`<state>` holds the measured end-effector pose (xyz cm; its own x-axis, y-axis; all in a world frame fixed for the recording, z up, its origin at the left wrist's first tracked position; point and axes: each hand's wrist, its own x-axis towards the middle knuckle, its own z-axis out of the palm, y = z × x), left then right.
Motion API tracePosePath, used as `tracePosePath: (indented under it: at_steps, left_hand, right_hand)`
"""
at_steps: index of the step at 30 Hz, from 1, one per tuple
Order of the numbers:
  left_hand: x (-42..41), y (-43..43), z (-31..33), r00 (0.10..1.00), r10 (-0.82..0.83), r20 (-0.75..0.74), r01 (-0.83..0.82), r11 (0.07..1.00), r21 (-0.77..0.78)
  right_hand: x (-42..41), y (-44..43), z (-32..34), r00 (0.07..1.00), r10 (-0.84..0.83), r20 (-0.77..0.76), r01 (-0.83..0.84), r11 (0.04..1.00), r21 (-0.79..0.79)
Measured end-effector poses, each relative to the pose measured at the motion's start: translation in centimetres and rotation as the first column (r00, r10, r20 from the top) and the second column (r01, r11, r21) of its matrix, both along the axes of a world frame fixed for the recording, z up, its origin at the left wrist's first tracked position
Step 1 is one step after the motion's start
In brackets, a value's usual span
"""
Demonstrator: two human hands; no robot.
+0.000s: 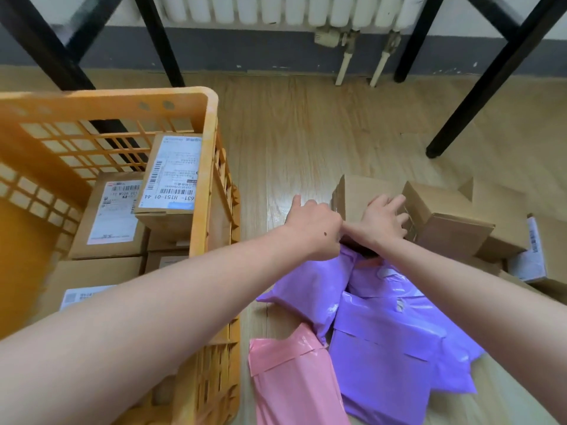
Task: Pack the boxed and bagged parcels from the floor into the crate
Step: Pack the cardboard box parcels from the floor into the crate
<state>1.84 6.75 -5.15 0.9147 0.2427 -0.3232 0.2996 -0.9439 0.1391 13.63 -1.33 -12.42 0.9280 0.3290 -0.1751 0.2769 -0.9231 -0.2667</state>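
An orange slatted crate [202, 124] stands on the floor at the left and holds several labelled cardboard boxes [170, 176]. To its right lies a plain brown box [363, 191]. My left hand [313, 228] grips this box at its left side and my right hand [385, 219] rests on its right side, fingers spread over the edge. Another brown box [445, 219] touches it on the right. In front lie several purple bagged parcels [383, 348] and a pink bagged parcel [291, 378].
More cardboard boxes [503, 210] and a white-labelled one [530, 259] sit at the far right. Black table legs [478, 96] slant down behind, with another [159, 41] above the crate. A radiator and pipes [343, 65] line the wall. Wooden floor [291, 133] lies between.
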Motion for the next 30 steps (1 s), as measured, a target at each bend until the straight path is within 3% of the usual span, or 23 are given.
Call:
tracePosePath:
  at_steps: [4, 9, 12, 15, 21, 26, 28, 30]
  left_hand:
    - [-0.5, 0.6, 1.8, 0.988, 0.028, 0.153, -0.019, 0.998, -0.057]
    - [-4.2, 2.6, 5.7, 0.93, -0.013, 0.368, 0.049, 0.995, -0.089]
    - [-6.7, 3.4, 8.4, 0.859, 0.13, 0.495, -0.031, 0.979, -0.203]
    - [-8.8, 4.3, 11.5, 0.77, 0.362, 0.525, -0.162, 0.907, -0.388]
    - [-12.5, 6.0, 17.0, 0.563, 0.757, 0.332, -0.337, 0.577, -0.744]
    - [-16.4, 7.6, 19.0, 0.593, 0.8, -0.09, -0.242, 0.071, -0.968]
    - [-18.0, 8.4, 19.3, 0.589, 0.794, -0.152, -0.213, -0.029, -0.977]
    - [-19.4, 9.5, 19.5, 0.565, 0.808, -0.167, -0.231, -0.04, -0.972]
  right_hand:
    - [0.9, -0.2, 2.9, 0.999, 0.028, 0.036, -0.034, 0.985, 0.168]
    - [0.6, 0.1, 9.4, 0.999, 0.047, -0.004, -0.04, 0.886, 0.461]
    - [-0.9, 0.2, 13.6, 0.996, 0.087, -0.031, -0.057, 0.841, 0.538]
    - [-3.3, 0.4, 17.3, 0.988, 0.145, -0.044, -0.091, 0.798, 0.596]
    - [-9.3, 1.8, 22.8, 0.96, 0.218, -0.174, -0.017, 0.668, 0.744]
    - [-14.5, 4.1, 25.6, 0.817, 0.382, -0.432, 0.167, 0.56, 0.811]
    - [-16.1, 4.9, 25.9, 0.738, 0.454, -0.5, 0.223, 0.534, 0.815]
    - [-17.2, 5.7, 25.8, 0.68, 0.52, -0.517, 0.228, 0.52, 0.823]
